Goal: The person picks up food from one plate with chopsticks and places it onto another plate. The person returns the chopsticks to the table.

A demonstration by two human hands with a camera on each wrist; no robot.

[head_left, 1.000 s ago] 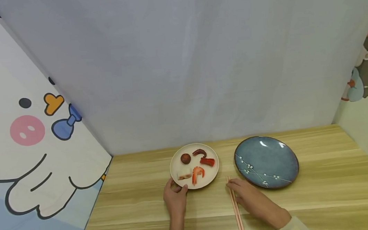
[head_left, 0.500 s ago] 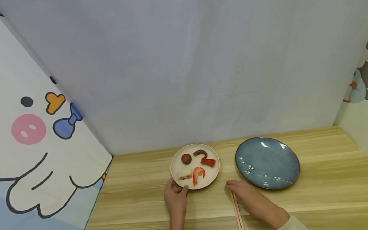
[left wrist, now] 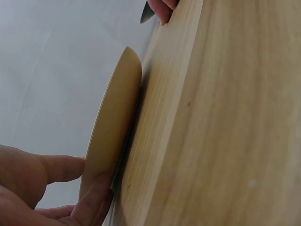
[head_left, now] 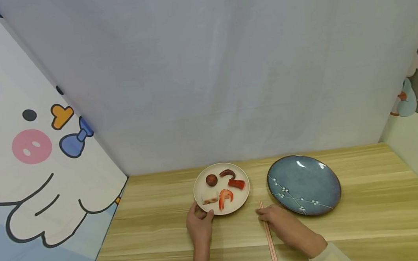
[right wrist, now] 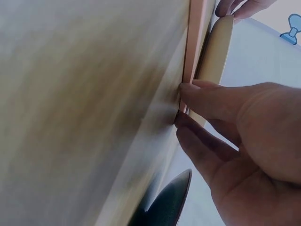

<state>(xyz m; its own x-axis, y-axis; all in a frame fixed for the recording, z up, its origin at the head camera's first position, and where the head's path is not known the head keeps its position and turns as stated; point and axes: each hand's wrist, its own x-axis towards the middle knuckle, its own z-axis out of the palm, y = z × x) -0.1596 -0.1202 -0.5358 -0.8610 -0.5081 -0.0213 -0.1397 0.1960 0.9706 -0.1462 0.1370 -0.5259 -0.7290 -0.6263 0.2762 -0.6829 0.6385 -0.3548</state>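
Note:
My left hand [head_left: 200, 227] grips the near left rim of a small cream plate [head_left: 241, 197], thumb at the edge and fingers reaching under it in the left wrist view. On this plate lie a prawn [head_left: 225, 198], a brown ball [head_left: 211, 180], a red stick-shaped piece [head_left: 236, 184], a dark curled tentacle-like piece [head_left: 227, 173] and a whitish piece with browned spots [head_left: 209, 198]. My right hand [head_left: 288, 227] pinches a pair of pinkish chopsticks [head_left: 270, 241] near their far end. The right wrist view shows thumb and fingertips on the chopsticks [right wrist: 193, 47], close against the tabletop.
A larger blue plate [head_left: 304, 180] with a white blossom pattern stands to the right, just beyond my right hand. The wood-grain table [head_left: 157, 224] ends at a grey curtain [head_left: 249, 85] behind. Cartoon-printed panels [head_left: 34, 175] flank both sides.
My right fingers have closed around the chopsticks, drawing the two sticks together, and their far tips have shifted slightly right. The left hand and both plates have stayed put.

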